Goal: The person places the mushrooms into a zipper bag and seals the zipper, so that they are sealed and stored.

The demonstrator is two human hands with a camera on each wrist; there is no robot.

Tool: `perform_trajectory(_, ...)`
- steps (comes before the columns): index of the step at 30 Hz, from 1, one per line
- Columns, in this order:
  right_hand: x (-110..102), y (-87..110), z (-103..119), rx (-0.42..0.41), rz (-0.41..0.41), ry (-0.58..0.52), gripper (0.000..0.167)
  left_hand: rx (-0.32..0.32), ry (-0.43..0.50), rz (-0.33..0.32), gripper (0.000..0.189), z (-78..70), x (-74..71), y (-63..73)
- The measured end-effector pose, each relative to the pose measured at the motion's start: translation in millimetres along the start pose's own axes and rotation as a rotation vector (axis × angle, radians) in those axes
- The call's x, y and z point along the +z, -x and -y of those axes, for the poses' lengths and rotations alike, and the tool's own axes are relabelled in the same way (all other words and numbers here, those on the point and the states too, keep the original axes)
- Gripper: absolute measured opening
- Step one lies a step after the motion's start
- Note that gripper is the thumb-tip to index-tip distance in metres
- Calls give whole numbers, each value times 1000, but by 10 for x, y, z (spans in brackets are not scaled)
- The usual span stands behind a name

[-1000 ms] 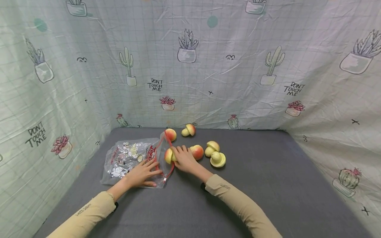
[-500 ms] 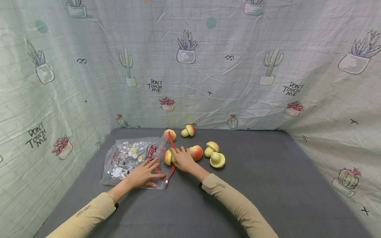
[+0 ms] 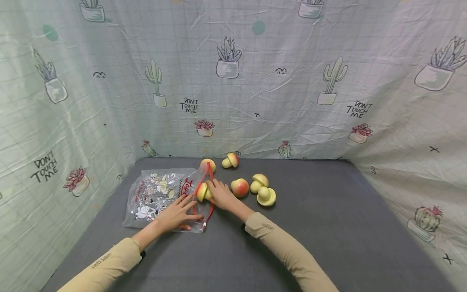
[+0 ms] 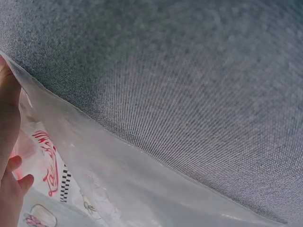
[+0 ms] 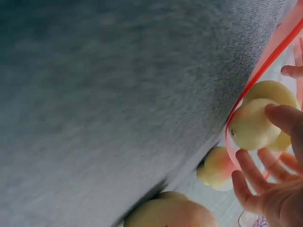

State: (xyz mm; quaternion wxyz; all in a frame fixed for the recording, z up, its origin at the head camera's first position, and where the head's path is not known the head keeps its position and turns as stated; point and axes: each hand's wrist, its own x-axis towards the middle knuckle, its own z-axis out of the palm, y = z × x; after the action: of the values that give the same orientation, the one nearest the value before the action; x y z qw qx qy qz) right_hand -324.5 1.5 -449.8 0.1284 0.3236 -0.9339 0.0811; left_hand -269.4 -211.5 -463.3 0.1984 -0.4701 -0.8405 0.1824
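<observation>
A clear plastic zip bag (image 3: 155,190) with a red-edged mouth and printed cartoon figures lies flat at the left of the table. My left hand (image 3: 177,215) rests on it near the mouth, fingers spread; in the left wrist view the bag's edge (image 4: 118,137) runs beside that hand. My right hand (image 3: 223,197) holds a yellow-and-red toy mushroom (image 3: 202,192) at the bag's opening. The right wrist view shows the thumb on this mushroom's pale rounded end (image 5: 253,124), inside the red rim (image 5: 265,66).
Behind the bag's mouth lies another toy mushroom (image 3: 208,165), partly seen through plastic. One more mushroom (image 3: 230,160) is at the back edge, and a red-capped one (image 3: 240,187) beside my right hand. Two mushrooms (image 3: 260,183) touch farther right. Printed curtains (image 3: 255,89) enclose the grey table (image 3: 313,227).
My right hand has moved slightly left, bringing the toy mushroom farther into the bag's mouth. The red-capped mushroom behind that hand now shows more fully. My left hand stays on the bag.
</observation>
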Motion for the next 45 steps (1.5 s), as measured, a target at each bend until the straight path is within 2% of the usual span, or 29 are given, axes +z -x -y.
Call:
perform_trajectory(4,-63,78,-37,-55,36,-23,39,-2,0,-16,55,-5,8,1)
perform_trajectory(8,-118,180,-95,-165,28,35,24,11,-19,-47,54,1,16,7)
perform_trajectory(11,-132,249,-138,-238,23,83,24,38,-58,-64,52,-1,14,6)
perform_trajectory(14,-133,303,-169,-270,43,118,31,76,-87,-65,50,-19,-9,-11)
perform_trajectory(16,-131,327,-179,-275,67,135,36,100,-95,-54,51,-37,-35,-30)
perform_trajectory(20,-133,355,-181,-267,108,151,44,124,-37,-20,55,-73,-96,-87)
perform_trajectory(23,-128,364,-180,-258,119,154,47,131,7,4,57,-90,-123,-137)
perform_trajectory(27,-115,370,-177,-259,116,159,48,133,11,23,57,-93,-135,-175)
perform_trajectory(33,-113,362,-165,-274,114,175,48,137,-12,-8,58,-105,-122,-149)
perform_trajectory(37,-114,343,-160,-280,117,201,49,150,-68,-29,59,-116,-116,-137)
perform_trajectory(45,-87,293,-132,-271,155,202,52,244,-142,-88,60,-97,-108,-188)
